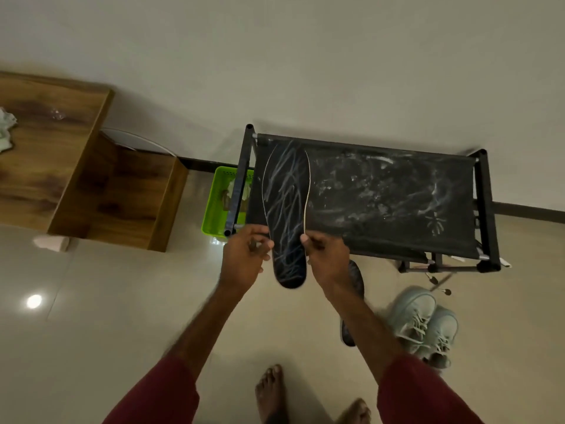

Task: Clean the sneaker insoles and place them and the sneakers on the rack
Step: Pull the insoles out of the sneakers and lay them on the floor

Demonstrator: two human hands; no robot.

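Two hands hold one dark insole [287, 209] at its waist: the left hand [244, 258] has its fingers [260, 233] curled at the insole's left edge, though blur makes the exact contact hard to read, and the right hand [328, 255] pinches the right edge between thumb and curled fingers. The insole's long axis runs straight away from the person, the broad toe end over the left end of the rack [397, 194] and the heel end hanging out past the rack's near rail, between the wrists. Setting it down would seem to call for a short push forward and a lowering, and both hands are equally near. Whether the toe end already rests on the dusty fabric top cannot be told. A second insole [356, 276] lies on the floor, largely hidden behind the right forearm. The pale sneakers [423, 322] sit on the floor by the rack's near right corner, blurred, and a green basket [214, 203] is half covered by the rack's left frame.
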